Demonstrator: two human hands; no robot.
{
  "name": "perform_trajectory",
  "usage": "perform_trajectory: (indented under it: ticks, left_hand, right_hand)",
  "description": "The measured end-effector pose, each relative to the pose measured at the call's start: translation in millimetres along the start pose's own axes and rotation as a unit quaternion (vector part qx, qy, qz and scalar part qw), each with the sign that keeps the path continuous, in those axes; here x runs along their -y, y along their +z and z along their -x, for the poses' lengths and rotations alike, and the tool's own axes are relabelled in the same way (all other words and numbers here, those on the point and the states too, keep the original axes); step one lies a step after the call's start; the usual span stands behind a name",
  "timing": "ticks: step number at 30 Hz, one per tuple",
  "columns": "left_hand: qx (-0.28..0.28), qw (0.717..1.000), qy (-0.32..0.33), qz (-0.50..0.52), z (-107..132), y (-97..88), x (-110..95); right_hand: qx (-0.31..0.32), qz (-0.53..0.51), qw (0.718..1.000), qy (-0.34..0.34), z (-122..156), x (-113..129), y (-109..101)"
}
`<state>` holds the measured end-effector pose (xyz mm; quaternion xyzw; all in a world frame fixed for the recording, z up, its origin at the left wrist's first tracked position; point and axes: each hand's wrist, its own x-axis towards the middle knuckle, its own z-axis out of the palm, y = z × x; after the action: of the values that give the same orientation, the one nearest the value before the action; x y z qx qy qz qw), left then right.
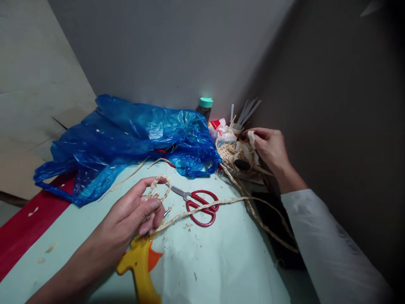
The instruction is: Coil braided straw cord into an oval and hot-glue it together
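My left hand (136,211) is closed on a loop of braided straw cord (160,188), just above a yellow and orange glue gun (141,264) that lies on the pale green sheet (221,261). The cord trails right across the sheet, past red-handled scissors (201,204). My right hand (268,147), in a white sleeve, reaches into a small woven basket (229,154) by the wall and pinches a pale strip (251,137) between its fingers.
A crumpled blue plastic bag (126,139) lies at the back left. A dark bottle with a teal cap (205,105) stands against the grey wall. Red surface (28,228) shows at the left edge. Straw bits litter the sheet.
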<state>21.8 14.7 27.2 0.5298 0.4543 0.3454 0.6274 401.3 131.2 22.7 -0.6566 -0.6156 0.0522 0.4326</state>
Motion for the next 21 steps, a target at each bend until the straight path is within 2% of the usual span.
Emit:
perform_trajectory:
  ticks: [4, 7, 12, 16, 21]
  left_hand:
    - [-0.010, 1.000, -0.008, 0.007, 1.7, 0.8, -0.2]
    - [-0.008, 1.000, -0.006, 0.016, 0.9, 0.3, 0.6]
    - [-0.025, 1.000, -0.008, 0.013, -1.1, -0.2, 3.8]
    - [-0.038, 0.999, -0.028, 0.013, -1.0, 1.6, 5.7]
    - [-0.058, 0.996, -0.064, 0.006, -2.5, 4.1, 6.2]
  right_hand:
    - [0.051, 0.041, 0.998, 0.024, 16.4, 16.1, -2.4]
    - [0.098, 0.069, 0.992, 0.031, 22.8, 19.6, -0.6]
    - [0.159, 0.139, 0.977, 0.041, 1.9, 7.6, 5.1]
    - [0.170, 0.209, 0.961, 0.061, -19.9, -10.8, 25.7]
    - [0.163, 0.258, 0.951, 0.046, -20.2, -25.5, 57.3]
